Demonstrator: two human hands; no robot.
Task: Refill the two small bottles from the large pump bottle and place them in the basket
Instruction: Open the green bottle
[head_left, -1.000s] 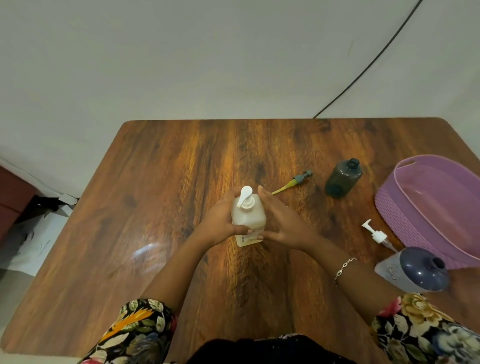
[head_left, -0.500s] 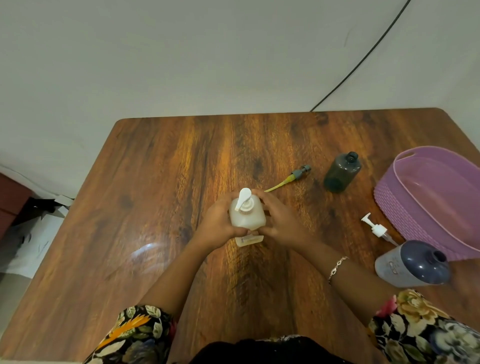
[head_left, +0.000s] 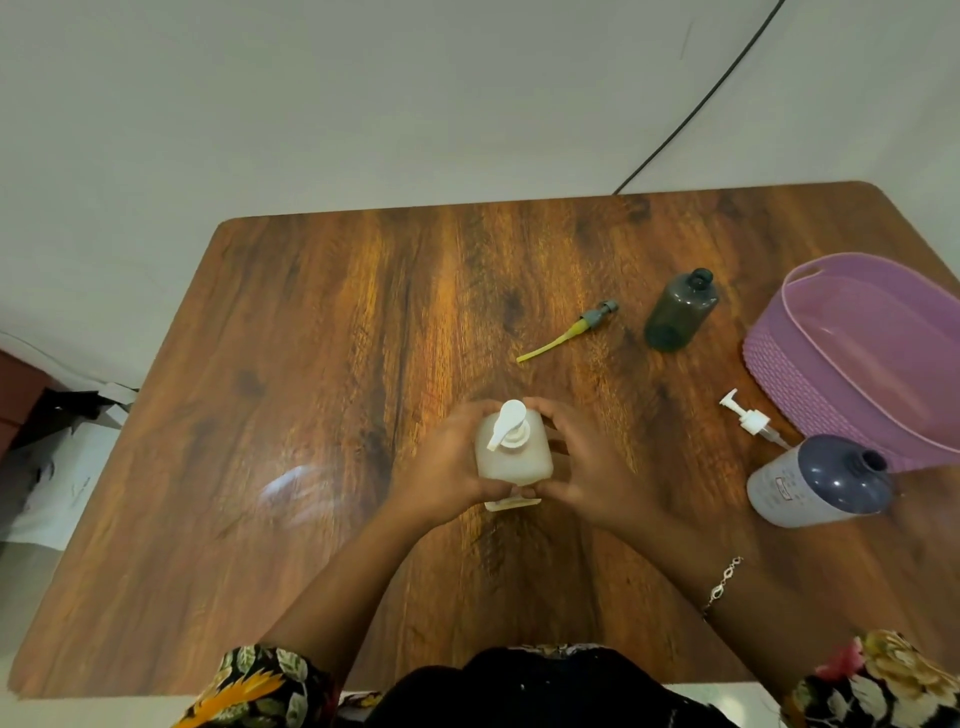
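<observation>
The large whitish pump bottle (head_left: 514, 452) stands upright at the table's middle, its white pump head on top. My left hand (head_left: 447, 462) grips its left side and my right hand (head_left: 587, 462) grips its right side, fingers curled round it. A small dark green bottle (head_left: 679, 312) stands uncapped at the back right. A second small bottle (head_left: 815, 480), grey-white with a dark shoulder, stands uncapped at the right. Its white pump cap (head_left: 748, 418) lies beside it. A grey cap with a yellow tube (head_left: 569, 332) lies near the green bottle. The purple basket (head_left: 779, 374) sits at the far right.
The wooden table (head_left: 311, 415) ends just in front of my body and at the wall behind. A black cable (head_left: 691, 109) runs down the wall to the table's back edge. Papers and dark items lie on the floor at the left.
Both hands have closed more firmly round the pump bottle. The bottle stays in about the same spot; the view has shifted slightly.
</observation>
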